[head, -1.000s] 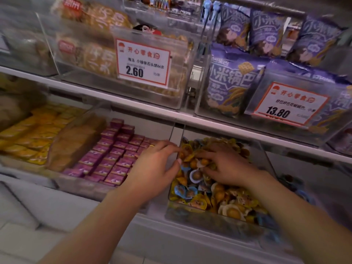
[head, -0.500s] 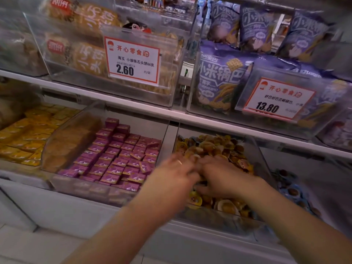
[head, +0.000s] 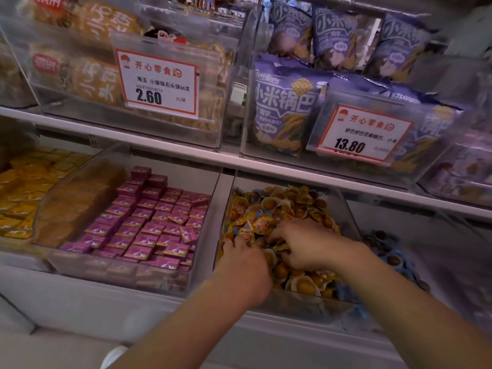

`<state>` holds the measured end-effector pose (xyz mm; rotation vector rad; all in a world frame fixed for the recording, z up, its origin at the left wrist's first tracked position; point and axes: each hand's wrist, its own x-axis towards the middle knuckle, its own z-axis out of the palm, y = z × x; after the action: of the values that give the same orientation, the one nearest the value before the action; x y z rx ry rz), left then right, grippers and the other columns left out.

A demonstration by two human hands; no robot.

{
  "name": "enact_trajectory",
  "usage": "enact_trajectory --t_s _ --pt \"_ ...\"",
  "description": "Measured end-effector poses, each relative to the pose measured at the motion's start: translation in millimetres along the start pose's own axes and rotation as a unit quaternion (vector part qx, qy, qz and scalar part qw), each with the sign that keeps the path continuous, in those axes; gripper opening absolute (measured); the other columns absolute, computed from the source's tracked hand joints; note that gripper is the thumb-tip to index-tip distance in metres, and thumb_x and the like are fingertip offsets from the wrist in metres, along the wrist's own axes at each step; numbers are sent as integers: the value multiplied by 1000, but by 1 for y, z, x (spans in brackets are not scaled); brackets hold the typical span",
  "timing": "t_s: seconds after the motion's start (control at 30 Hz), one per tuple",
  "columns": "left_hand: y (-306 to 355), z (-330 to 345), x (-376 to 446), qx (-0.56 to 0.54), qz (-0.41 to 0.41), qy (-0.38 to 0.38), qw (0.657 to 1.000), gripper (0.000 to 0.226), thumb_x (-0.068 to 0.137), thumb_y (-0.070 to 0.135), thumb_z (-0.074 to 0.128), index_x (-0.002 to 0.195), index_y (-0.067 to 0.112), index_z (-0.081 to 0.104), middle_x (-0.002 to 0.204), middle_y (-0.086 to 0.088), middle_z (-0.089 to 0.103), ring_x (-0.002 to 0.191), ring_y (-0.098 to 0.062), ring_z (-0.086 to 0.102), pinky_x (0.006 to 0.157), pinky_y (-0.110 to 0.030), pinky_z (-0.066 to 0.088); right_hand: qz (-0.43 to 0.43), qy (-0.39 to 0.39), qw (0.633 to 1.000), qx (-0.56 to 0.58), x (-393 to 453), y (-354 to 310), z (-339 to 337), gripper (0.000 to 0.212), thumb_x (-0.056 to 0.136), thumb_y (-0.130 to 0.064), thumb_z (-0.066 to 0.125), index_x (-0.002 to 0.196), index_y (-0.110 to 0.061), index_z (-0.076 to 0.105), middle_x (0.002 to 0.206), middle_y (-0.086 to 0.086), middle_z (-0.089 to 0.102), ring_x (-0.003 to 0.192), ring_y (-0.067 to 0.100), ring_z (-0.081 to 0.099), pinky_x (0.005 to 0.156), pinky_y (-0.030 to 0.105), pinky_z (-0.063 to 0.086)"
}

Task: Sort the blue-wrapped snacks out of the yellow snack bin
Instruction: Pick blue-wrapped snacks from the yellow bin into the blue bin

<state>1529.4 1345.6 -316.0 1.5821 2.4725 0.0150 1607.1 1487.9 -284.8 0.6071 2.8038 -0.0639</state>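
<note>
Two bare hands are down in the yellow snack bin (head: 343,203), the clear box at lower centre of the frame, under the white shelf edge (head: 186,153). The left hand (head: 243,265) sits at the bin's near left corner, knuckles up, fingers curled down into the pile; whether it has anything pinched I cannot tell. The right hand (head: 306,245) lies just beside it toward the middle, fingers spread and bent onto the yellow snacks (head: 306,284), and its grip cannot be made out either. The two hands are close, almost touching at the fingertips.

The yellow-wrapped pieces are too many to count; they fill the bin from front wall to back. They are small and roundish, tumbled every way, with no common long axis. One blue-wrapped snack (head: 259,215) shows among them, just above the left hand's fingers; any others are hidden. To the right of the frame, beyond the bin's clear side wall, a neighbouring bin (head: 452,249) holds a small heap of blue-wrapped pieces (head: 391,251) along its left edge, and most of its floor is bare.

Left of the yellow bin, a third box holds purple boxes (head: 149,222) in rows, and a fourth at far left holds flat yellow packets (head: 24,193). The upper shelf carries two price tags, 2.60 (head: 157,83) and 13.80 (head: 364,133). That shelf hangs low over the bin's back half, so open room lies only at the front.
</note>
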Motion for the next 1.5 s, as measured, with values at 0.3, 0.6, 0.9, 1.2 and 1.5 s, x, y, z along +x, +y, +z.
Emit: enact_trajectory --t_s 0.3,0.6,0.9,1.2,1.5 --pt "-16 -5 1 -189 31 0 981 23 88 34 58 72 20 48 91 -7 65 95 -27 63 66 -25 36 -19 35 999 3 -2 3 5 27 83 -38 73 110 -33 71 103 -6 62 92 19 61 66 31 48" --pt "-22 -3 10 -386 12 -58 921 39 74 21 74 110 19 60 91 3 67 87 -11 67 80 -32 58 -27 121 991 44 -17 12 18 26 85 -38 71 110 -31 69 124 -8 58 113 18 55 91 38 50" --pt "-19 -9 -1 -489 36 183 852 16 95 19 64 106 29 70 84 3 69 75 -6 64 63 -20 50 -4 54 998 38 -12 5 9 46 85 -52 68 128 -38 61 123 -3 55 116 23 51 94 40 46" --pt "-50 -41 -7 -718 4 221 660 23 98 17 56 88 17 77 66 -3 58 46 -13 37 38 -19 27 1 36 997 -70 -1 -17 4 35 88 -35 64 122 -26 63 127 2 51 115 28 49 93 47 45" --pt "-56 -36 -15 -668 9 247 702 18 90 21 60 84 23 77 63 11 63 48 -5 48 43 -17 36 -44 27 999 -11 -7 -6 9 23 87 -35 60 110 -37 63 117 -6 51 116 18 43 102 42 31"
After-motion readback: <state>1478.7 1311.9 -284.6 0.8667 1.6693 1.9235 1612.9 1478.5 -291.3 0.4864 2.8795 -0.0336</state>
